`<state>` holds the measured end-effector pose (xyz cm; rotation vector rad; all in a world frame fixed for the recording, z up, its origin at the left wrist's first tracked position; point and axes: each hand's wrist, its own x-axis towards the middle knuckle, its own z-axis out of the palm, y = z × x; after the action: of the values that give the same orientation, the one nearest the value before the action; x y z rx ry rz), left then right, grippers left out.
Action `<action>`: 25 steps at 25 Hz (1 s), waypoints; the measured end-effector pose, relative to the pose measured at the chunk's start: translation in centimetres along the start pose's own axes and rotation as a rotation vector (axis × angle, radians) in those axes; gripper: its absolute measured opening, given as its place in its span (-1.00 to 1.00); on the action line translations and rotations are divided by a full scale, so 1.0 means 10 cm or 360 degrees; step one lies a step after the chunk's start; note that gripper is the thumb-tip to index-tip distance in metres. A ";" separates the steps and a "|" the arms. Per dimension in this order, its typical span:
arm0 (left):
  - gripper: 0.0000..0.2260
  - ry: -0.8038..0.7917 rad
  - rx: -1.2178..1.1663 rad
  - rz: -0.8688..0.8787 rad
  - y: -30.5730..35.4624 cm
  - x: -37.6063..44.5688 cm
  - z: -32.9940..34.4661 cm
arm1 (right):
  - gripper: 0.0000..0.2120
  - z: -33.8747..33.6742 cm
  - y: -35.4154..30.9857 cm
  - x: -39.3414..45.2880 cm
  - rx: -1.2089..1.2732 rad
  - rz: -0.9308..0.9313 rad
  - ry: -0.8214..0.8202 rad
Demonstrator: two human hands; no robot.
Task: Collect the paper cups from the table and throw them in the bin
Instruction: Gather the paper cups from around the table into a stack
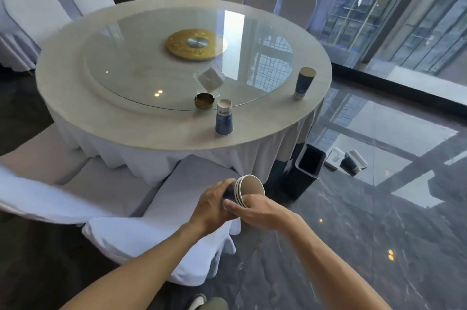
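Note:
A stack of nested blue paper cups (pixel 250 187) lies on its side between both hands, its open mouths turned to the right. My left hand (pixel 214 205) grips the stack's body and my right hand (pixel 255 208) holds it near the rims. On the round table (pixel 141 130) an upside-down blue cup (pixel 224 117) stands near the front edge. An upright blue cup (pixel 304 83) stands at the table's right edge. The dark square bin (pixel 302 173) stands on the floor to the right of the table, open at the top.
A glass turntable (pixel 151 69) carries a gold centre disc (pixel 192 44), a clear card holder (pixel 209 78) and a small brass dish (pixel 204 100). White-covered chairs (pixel 161 208) ring the table. Another cup (pixel 350 163) and white packaging lie on the floor beyond the bin.

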<state>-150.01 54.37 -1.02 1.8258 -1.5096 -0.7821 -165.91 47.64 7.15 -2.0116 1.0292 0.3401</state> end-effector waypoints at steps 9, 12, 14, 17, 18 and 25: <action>-0.40 0.0390 -0.0277 -0.0406 -0.49 0.63 -0.13 | -0.36 -0.42 -0.08 1.00 -0.0341 -0.0364 0.0148; -0.38 0.0533 -0.0437 -0.0546 -0.72 1.17 -0.16 | -0.46 -0.88 -0.04 1.53 -0.0411 -0.0521 0.0329; -0.37 0.0650 -0.0538 -0.0691 -0.80 1.49 -0.24 | -0.53 -1.21 -0.04 1.89 -0.0392 -0.0580 0.0458; -0.33 0.0751 -0.0635 -0.0876 -0.89 1.81 -0.39 | -0.42 -1.66 -0.12 2.41 -0.0604 -0.0593 0.0618; -0.32 0.0753 -0.0621 -0.0900 -0.92 1.90 -0.46 | -0.35 -1.79 -0.17 2.59 -0.0726 -0.0566 0.0584; -0.33 0.0826 -0.0612 -0.1017 -1.07 2.21 -0.84 | -0.21 -2.10 -0.41 3.53 -0.1626 -0.0642 0.0393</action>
<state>-133.35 34.91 -5.28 2.0025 -0.4088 -0.7306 -143.23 13.43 2.77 -3.1751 0.5766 0.4562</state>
